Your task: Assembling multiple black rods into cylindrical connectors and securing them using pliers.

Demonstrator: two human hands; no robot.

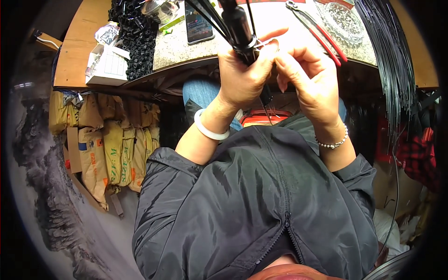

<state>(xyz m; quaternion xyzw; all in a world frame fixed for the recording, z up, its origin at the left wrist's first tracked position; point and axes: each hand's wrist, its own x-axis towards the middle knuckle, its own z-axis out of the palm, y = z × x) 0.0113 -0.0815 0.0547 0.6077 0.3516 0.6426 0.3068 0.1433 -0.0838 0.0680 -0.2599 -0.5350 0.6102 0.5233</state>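
My left hand (245,77) is wrapped round a black umbrella frame (237,28) with a thick shaft and thin ribs along it. The shaft's lower end comes out below that hand, above my lap. Between the left thumb and forefinger runs a thin, pale strip or wire (265,43). Close against those fingertips, my right hand (310,77) has its thumb and forefinger pinched together. Whatever the pinch holds is too small to make out. Red-handled pliers (322,37) lie on the worktop just beyond my right hand.
A phone (198,23) lies beyond my left hand. Heaped black plastic parts (140,46) and a white box (107,67) are at the left. At the right are a glass dish (360,35) of small bits and a hanging bundle of thin black rods (389,60). Sacks (93,154) stand below left.
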